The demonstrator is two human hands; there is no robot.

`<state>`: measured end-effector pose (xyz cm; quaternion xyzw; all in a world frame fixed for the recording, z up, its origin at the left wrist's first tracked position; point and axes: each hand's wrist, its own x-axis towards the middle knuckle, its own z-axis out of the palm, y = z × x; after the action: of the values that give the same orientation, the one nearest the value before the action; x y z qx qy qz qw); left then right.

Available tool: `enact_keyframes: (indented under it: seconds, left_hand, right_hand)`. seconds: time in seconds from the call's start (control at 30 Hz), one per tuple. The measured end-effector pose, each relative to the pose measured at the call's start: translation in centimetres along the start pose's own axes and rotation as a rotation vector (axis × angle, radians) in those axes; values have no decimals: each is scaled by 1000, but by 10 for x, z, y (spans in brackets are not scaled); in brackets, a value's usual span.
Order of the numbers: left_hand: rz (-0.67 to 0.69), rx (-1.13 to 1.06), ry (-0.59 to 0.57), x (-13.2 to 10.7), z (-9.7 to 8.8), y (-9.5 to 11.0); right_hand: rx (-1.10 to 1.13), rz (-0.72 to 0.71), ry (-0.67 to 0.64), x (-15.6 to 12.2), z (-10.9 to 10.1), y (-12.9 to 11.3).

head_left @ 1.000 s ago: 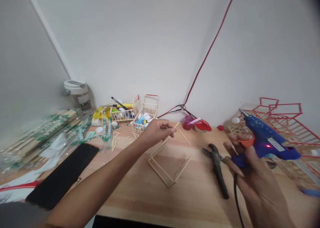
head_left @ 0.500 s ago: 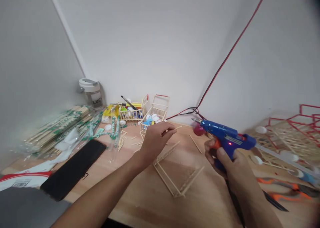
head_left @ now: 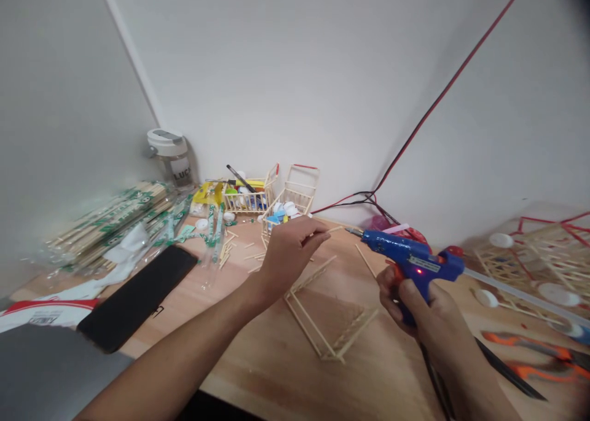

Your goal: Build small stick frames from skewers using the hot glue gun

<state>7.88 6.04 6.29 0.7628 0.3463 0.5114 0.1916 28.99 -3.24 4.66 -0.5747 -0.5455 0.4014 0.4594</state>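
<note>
My left hand pinches a thin wooden stick between thumb and fingertips. My right hand is shut around the grip of a blue hot glue gun, which lies level with its metal nozzle pointing left. That nozzle ends just beyond the stick's far tip, with a small gap between them. A flat frame of glued wooden sticks lies on the wooden table below my hands, touching neither. A clear glue stick runs from the gun's rear.
Two small stick-built carts holding bottle caps stand at the back. Wrapped stick bundles and a black phone lie left. Orange-handled scissors and a red-edged stick structure lie right. A red-black cable climbs the wall.
The glue gun has swung from upright at the right to level, its nozzle now near the stick in my left hand. The view has turned right, bringing orange-handled scissors in and pushing the pliers out.
</note>
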Motion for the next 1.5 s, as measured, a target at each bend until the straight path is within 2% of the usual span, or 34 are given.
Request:
enact_keyframes:
  seconds: [0.23,0.4,0.9,1.5]
  left_hand:
    - [73,58,40,-1,3,-3]
    - [99,76,38,-1,4,-4]
    - [118,80,49,-2,5,-6]
    - [132,78,30,-2,4,-7]
  right_hand:
    - [-3,23,-32,1,-5,7]
    - [-16,-12,-38,-1,-6,7]
    - [-54,-39,-81,-1,-4,5]
    - [-65,-58,-56,0,-4,3]
